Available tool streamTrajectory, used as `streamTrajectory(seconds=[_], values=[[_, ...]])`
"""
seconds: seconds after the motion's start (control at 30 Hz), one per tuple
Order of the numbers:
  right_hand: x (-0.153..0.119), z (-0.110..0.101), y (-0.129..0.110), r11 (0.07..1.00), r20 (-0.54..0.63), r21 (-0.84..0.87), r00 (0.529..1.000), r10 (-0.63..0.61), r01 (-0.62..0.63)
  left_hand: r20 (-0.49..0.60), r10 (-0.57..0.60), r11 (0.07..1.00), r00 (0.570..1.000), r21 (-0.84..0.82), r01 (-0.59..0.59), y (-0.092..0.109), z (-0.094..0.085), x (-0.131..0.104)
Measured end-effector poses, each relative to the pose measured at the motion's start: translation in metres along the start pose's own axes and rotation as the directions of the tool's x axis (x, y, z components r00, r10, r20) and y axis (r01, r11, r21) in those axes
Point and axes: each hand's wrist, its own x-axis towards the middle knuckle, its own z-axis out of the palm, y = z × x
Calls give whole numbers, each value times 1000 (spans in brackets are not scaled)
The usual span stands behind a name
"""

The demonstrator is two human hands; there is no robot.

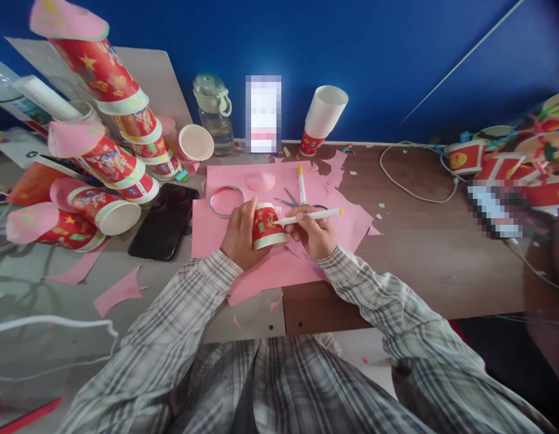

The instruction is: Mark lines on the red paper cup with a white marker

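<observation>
The paper cup (267, 226) is red with gold and green prints and a white rim. The marker (309, 216) is white with a yellow cap. Pink paper sheets (279, 265) cover a brown wood-grain bench (433, 253). The sleeves (180, 325) are grey-white plaid; the wall (397, 54) is deep blue.

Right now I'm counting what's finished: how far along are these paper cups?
Done: several cups capped with pink paper lie piled at the left. In hand: the left hand holds a red cup on the pink sheet while the right hand puts a marker to it. Left: a stack of plain cups stands behind.
</observation>
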Motion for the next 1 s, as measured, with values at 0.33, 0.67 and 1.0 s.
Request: streamTrajectory(seconds=[0.33,0.67,1.0], values=[[1,0,-1,999,-17,29,999,31,-31,6,-2,1000,1000,9,2,1,0,0],[1,1,-2,998,-29,54,999,45,-43,8,4,1000,1000,16,-4,-1,1,-1],[2,1,-3,993,-44,78,995,87,-83,0,5,1000,1000,12,-5,1,0,0]])
